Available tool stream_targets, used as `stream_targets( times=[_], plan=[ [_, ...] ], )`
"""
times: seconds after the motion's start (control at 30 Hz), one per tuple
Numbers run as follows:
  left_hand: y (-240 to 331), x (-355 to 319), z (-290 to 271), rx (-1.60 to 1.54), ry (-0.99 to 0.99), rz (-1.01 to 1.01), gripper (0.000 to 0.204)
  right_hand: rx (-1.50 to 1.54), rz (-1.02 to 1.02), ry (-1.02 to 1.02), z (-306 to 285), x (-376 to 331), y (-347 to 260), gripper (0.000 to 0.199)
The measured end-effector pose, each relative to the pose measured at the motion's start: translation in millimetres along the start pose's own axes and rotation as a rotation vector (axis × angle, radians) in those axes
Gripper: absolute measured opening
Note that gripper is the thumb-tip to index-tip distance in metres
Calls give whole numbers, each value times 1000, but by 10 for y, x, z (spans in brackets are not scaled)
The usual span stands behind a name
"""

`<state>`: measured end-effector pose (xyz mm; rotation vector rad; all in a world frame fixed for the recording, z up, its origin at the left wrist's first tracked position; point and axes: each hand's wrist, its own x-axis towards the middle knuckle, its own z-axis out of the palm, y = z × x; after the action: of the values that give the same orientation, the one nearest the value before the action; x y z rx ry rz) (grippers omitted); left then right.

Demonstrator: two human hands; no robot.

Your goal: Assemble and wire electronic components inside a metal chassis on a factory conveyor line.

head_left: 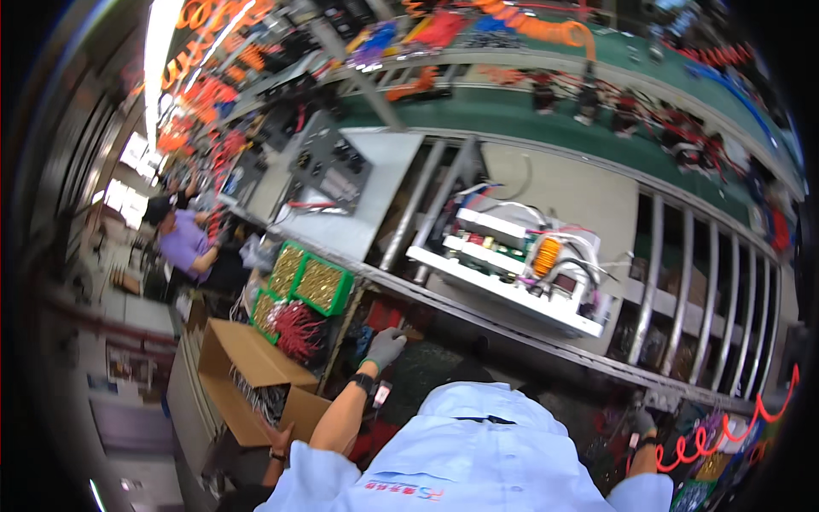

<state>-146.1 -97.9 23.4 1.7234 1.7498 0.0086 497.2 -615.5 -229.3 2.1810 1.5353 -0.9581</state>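
My left hand (386,348), in a grey glove, is below the front edge of the bench, close to the green bins. Its fingers look curled together beside a small brownish piece; what they hold, if anything, I cannot make out. Down at the right, my right hand (644,420), also gloved, is by the front rail, near a red coiled hose (725,439); blur hides its fingers. Between and beyond my hands, on a pale board, sits an opened electronic unit (529,264) with a white metal tray, circuit board, orange-wound coil and loose wires.
Green bins (320,286) of small brass-coloured parts stand left, with red wires (297,333) beside them. An open cardboard box (256,358) has another person's hand (277,439) against it. Metal rollers (674,290) run right. A grey panel (331,166) stands farther back; a person in purple (186,243) works beyond.
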Motion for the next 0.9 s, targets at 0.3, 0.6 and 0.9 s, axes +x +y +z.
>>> stream_targets(
  times=[0.3,0.6,0.9],
  plan=[
    [-1426,1150,-1111,169,424,-204,28,556,204,-53,-355,-647,-2175,29],
    [-1902,2063,-1745,319,252,-193,50,561,423,66,-1590,-671,-3900,36],
    [-2399,2461,-1653,-527,350,-228,26,478,350,173,-2081,-485,-4535,34]
  ],
)
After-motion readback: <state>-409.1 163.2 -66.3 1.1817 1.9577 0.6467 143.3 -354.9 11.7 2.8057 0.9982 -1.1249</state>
